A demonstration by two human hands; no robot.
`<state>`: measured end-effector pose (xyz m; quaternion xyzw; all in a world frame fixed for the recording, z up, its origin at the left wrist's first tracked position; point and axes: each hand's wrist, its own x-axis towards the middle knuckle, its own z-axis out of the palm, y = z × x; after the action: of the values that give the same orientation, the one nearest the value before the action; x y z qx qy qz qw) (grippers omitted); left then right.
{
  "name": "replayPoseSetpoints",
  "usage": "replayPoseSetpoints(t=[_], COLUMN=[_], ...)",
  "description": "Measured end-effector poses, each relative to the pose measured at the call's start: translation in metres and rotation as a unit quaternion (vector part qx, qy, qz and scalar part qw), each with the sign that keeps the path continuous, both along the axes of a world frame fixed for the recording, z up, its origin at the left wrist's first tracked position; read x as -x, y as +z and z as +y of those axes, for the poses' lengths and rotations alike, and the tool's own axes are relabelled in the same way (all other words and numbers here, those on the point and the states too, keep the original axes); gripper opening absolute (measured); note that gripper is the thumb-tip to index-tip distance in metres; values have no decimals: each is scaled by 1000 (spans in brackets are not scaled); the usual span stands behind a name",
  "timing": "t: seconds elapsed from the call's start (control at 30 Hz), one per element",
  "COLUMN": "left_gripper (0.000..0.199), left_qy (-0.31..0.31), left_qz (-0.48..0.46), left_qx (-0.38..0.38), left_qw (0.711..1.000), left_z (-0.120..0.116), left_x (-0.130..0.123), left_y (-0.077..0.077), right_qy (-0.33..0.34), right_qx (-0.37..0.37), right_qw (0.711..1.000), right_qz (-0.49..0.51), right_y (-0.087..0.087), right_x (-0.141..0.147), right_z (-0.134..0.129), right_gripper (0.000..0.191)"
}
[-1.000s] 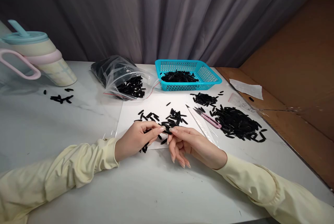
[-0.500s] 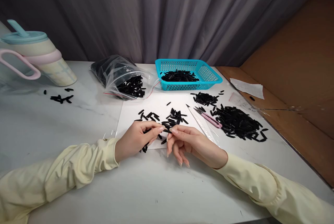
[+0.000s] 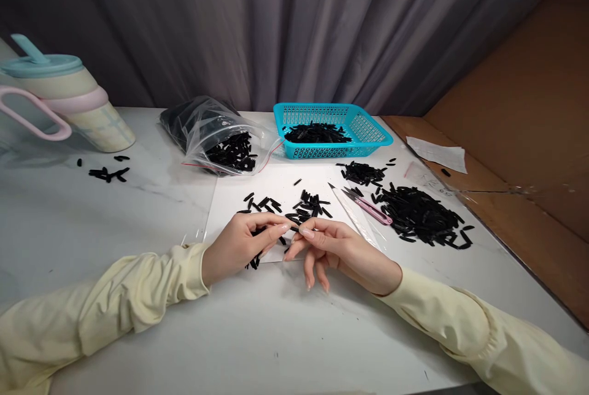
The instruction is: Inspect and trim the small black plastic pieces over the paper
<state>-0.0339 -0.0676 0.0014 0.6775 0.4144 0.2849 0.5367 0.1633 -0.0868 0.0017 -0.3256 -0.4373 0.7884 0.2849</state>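
Over a white sheet (image 3: 271, 179), my left hand (image 3: 246, 241) and my right hand (image 3: 347, 251) meet fingertip to fingertip. Both pinch one small, narrow black piece (image 3: 295, 229), mostly covered by the fingers. The lower fingers of my right hand hang loosely below the pinch. Loose black pieces (image 3: 310, 203) of the same slim shape lie on the sheet just beyond my hands, and some are partly hidden beneath my left hand. To the right of my right hand rest pink thread snips (image 3: 375, 211), blades pointing away to the left.
A clear zip bag (image 3: 197, 137) of black pieces and a blue basket (image 3: 368, 149) stand at the back. A large black heap (image 3: 421, 217) and a smaller one (image 3: 363, 173) lie right. A tumbler (image 3: 103, 125) stands far left, near a few pieces (image 3: 108, 175).
The lower fingers of my right hand have shifted and spread slightly to the left. Both hands keep their pinch in nearly the same place.
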Motion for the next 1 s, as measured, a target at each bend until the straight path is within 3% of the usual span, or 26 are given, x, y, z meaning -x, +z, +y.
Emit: replayPoseSetpoints(t=[1.0], left_gripper=[27], left_qy=[3], left_qz=[-2], left_qx=[22], left_qw=[1000], left_z=[-3], left_x=[1], left_y=[3], right_qy=[-26], right_qx=[25], right_qw=[999], right_qz=[6], right_y=[5], right_x=[-1], right_z=[1], right_gripper=[16])
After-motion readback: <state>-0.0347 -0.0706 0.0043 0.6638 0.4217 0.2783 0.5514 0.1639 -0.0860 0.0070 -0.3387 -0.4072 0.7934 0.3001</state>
